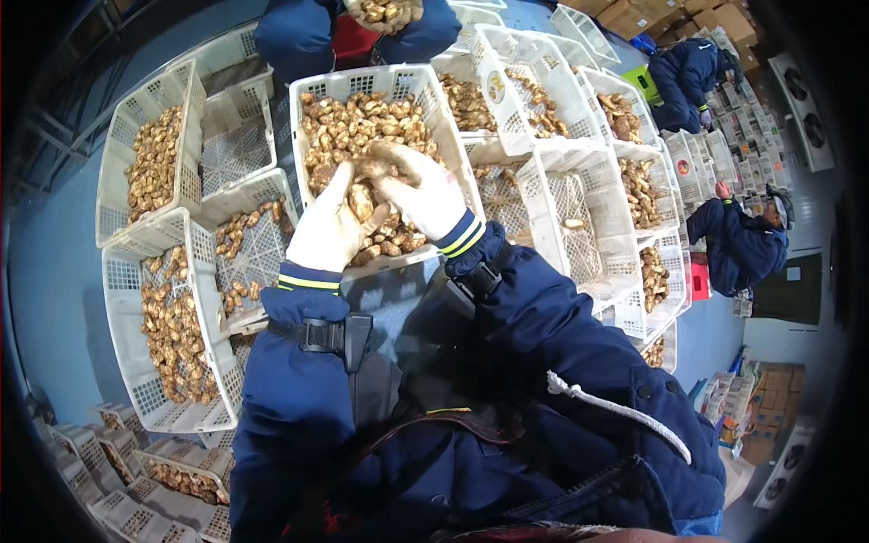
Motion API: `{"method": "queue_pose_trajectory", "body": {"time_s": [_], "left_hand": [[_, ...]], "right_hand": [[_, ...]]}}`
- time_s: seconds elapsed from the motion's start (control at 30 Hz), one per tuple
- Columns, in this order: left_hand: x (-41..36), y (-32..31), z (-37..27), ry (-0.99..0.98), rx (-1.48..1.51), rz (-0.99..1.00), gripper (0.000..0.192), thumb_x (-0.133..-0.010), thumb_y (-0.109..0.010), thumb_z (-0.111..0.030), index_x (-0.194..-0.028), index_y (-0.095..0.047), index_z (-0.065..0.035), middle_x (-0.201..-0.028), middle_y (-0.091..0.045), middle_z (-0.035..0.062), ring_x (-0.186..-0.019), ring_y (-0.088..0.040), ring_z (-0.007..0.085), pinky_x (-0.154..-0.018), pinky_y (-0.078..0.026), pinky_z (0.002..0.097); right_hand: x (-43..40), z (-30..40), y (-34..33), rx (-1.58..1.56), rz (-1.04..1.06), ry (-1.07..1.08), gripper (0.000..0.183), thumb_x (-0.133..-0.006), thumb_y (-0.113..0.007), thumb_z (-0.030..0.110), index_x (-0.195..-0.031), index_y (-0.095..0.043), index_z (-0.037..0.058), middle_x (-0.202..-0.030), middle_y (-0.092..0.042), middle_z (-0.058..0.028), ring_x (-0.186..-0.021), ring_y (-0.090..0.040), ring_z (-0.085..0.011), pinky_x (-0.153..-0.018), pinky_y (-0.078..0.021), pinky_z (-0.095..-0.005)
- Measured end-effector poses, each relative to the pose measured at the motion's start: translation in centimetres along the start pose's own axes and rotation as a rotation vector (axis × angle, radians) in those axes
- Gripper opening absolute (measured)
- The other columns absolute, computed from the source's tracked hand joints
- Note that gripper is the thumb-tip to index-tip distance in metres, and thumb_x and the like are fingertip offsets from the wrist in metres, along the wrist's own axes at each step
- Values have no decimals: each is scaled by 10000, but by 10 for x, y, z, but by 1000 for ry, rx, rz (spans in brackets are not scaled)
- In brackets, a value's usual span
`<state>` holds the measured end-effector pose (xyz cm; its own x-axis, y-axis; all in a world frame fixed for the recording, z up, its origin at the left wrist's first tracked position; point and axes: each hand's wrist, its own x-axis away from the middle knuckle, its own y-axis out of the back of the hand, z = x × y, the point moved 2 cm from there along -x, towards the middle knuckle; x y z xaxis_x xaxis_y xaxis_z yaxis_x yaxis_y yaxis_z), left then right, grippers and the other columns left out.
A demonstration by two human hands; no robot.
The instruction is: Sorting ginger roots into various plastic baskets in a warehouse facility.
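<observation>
My left hand [322, 227], in a white glove with soiled fingertips, holds a golden-brown knobbly tuber [361, 202] between its thumb and fingers. Close beside it, my right hand [424, 190], gloved the same way, bends its stained fingers toward that tuber. Whether the right hand grips a piece of its own is hard to see, since its fingers cover the spot. Both hands are over a white plastic crate [297, 136] with latticed walls. Many similar tubers [366, 115] fill the crate below and beyond my hands.
White crates with tubers stand left [108, 332] and right [590, 224], some stacked. Across the crate sits a person [295, 41] with a gloved hand [387, 13] holding tubers. Two more people in dark blue work at right [736, 244] [686, 81]. Cardboard boxes [781, 394] are piled farther off.
</observation>
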<state>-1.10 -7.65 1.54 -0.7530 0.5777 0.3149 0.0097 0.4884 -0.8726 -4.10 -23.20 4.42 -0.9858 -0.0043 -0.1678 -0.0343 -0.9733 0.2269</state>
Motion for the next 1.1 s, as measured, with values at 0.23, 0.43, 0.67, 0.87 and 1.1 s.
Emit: {"method": "queue_pose_trajectory", "body": {"time_s": [0.23, 0.43, 0.67, 0.87, 1.1], "left_hand": [[18, 6, -49, -288, 59, -91, 250, -945, -584, -287, -994, -639, -48, -996, -664, 77, -919, -647, 188, -712, -550, 254], [23, 7, -58, -303, 302, 46, 302, -964, -512, -316, -1006, -609, -32, -1172, -625, 153, -1150, -563, 311, -935, -482, 442], [15, 19, -54, -298, 272, -279, 166, -957, -568, -223, -920, -613, -69, -1103, -652, 128, -993, -632, 267, -818, -523, 381], [21, 32, -50, -191, -24, -152, 300, -987, -512, -194, -1240, -565, -42, -1055, -644, 86, -891, -639, 193, -741, -541, 291], [15, -3, -20, -62, -408, -87, 405, -952, -588, -191, -1309, -510, -16, -1151, -598, 89, -820, -640, 145, -697, -560, 262]], "right_hand": [[-18, -21, 10, 326, -54, -221, 391, -916, -561, 233, -1245, -580, 25, -1106, -672, -138, -1030, -643, -216, -915, -487, -296], [-16, -127, -54, 1048, 675, -412, 514, -889, -530, 457, -1206, -629, 64, -1154, -656, -186, -1078, -620, -327, -924, -488, -417], [-20, -175, -57, 1091, 638, -578, 573, -864, -548, 509, -1232, -620, 75, -1156, -660, -173, -1076, -629, -326, -952, -478, -419], [-21, -56, -26, 136, 241, -485, 403, -903, -605, 283, -1195, -622, 6, -904, -704, -94, -807, -664, -145, -733, -523, -287], [6, 6, 0, 25, 71, -90, 450, -886, -637, 143, -1288, -535, -33, -1218, -625, -136, -1086, -601, -178, -948, -476, -296]]}}
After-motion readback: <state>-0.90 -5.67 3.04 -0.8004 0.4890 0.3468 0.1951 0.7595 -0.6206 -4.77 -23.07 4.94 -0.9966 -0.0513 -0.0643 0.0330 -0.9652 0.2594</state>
